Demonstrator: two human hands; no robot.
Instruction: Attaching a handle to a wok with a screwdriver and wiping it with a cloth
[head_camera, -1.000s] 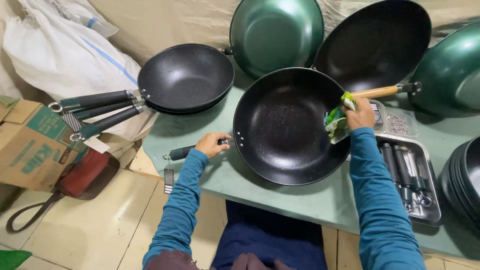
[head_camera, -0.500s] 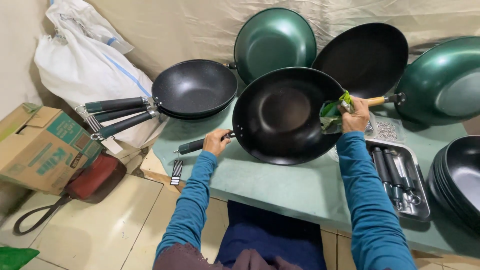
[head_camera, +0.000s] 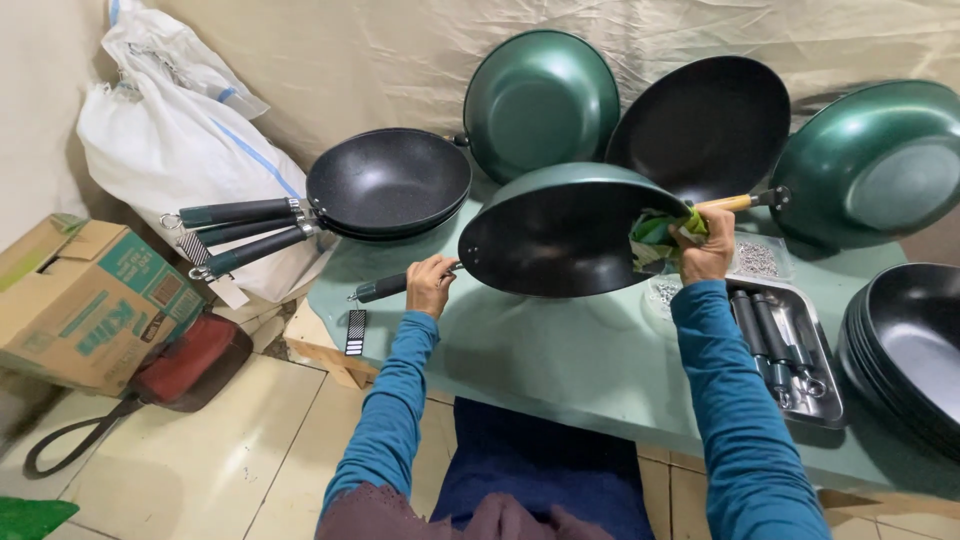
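- Dark non-stick wok with a green outside (head_camera: 560, 235): it's now tipped up on edge over the pale green desk (head_camera: 560, 350), with its inside facing the person. A second ago it sat flatter, opening up, so the inner wall is easier to get at.
- Left hand (head_camera: 432, 283) has its grip wrapped round the wok's black handle (head_camera: 385, 289), near-left of the pan.
- Right hand (head_camera: 708, 245) has its grip closed on a bunched green cloth (head_camera: 658, 240), pressed to the wok's right rim.
- Metal tray (head_camera: 822, 400) on the right holds loose black handles (head_camera: 765, 335); a small clear bag of screws (head_camera: 757, 260) lies just beyond it.
- Stacked black woks (head_camera: 388, 182) sit far left, and more black pans (head_camera: 915, 345) are nested at the right edge.
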